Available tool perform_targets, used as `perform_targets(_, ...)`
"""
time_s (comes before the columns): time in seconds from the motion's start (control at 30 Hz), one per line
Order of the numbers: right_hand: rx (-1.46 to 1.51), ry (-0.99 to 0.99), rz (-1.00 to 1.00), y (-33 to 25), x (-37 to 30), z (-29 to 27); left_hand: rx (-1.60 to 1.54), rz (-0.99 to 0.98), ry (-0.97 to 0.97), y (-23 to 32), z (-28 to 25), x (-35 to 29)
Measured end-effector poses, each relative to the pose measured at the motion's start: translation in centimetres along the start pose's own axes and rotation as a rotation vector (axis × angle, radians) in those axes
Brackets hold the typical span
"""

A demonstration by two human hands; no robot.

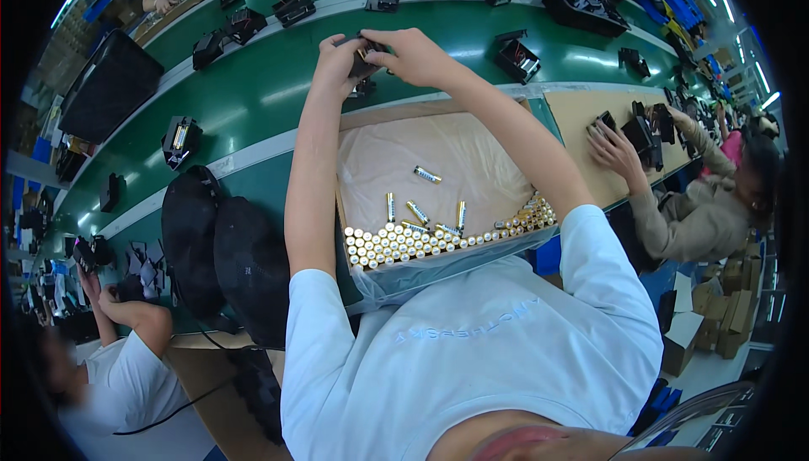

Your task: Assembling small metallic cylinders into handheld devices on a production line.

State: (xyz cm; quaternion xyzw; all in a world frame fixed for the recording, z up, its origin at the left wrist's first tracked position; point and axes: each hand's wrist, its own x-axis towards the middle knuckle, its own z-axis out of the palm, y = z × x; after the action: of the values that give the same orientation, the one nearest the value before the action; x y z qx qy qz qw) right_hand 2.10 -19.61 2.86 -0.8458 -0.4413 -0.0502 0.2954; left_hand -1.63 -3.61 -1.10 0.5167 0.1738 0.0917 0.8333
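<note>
Over the green conveyor, both hands meet at a small black device with a compartment (pixel 357 45). My left hand (pixel 334 65) is closed around its left side. From the right, my right hand (pixel 415 55) has its fingers and thumb closed on the device, partly covering it. A gold-coloured piece, possibly a battery, shows between the fingers. Below my forearms is a plastic-lined box (pixel 447 136) of cylindrical batteries (pixel 392 243). Most stand packed in rows along the near side, several lie loose, and one battery (pixel 427 174) lies apart near the middle.
Black devices with open compartments (pixel 179 141), (pixel 517 58) sit along the green conveyor (pixel 253 107). Black rounded bags or covers (pixel 244 250) stand left of the box. A co-worker (pixel 704 208) handles black devices at a brown board (pixel 581 111) on the right; another person (pixel 126 368) sits lower left.
</note>
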Motion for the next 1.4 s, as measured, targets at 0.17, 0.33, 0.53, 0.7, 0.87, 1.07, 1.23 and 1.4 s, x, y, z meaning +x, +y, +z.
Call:
perform_targets(0.17,0.085,0.013,0.055,0.0,2.2,-1.4,-0.002,0.013,-0.049,0.3,0.5,-0.6)
perform_targets(0.33,-0.024,0.024,-0.110,3.2,4.3,0.4,0.030,0.024,-0.148,0.0,0.3,-0.9)
perform_targets(0.53,0.052,-0.068,0.130,2.1,4.1,0.1,0.035,0.055,-0.141,-1.1,-0.4,0.1)
perform_targets(0.7,0.361,-0.184,0.393,3.6,4.1,0.8,0.166,0.109,-0.100,-0.4,0.1,-0.5)
perform_targets(0.87,0.567,0.053,0.373,3.6,3.2,3.3,0.334,0.253,-0.089,-0.6,-0.5,0.5)
perform_targets(1.07,-0.009,0.156,0.246,-0.7,-1.2,1.7,0.570,0.251,-0.041,0.4,-0.6,0.3)
perform_targets(1.23,-0.287,-0.503,0.044,-6.2,-10.6,-1.5,0.880,0.435,0.154,0.9,-3.9,0.1)
perform_targets(1.4,-0.335,-0.464,0.119,-6.0,-15.5,-0.6,1.334,0.472,0.259,1.9,-3.4,-0.6)
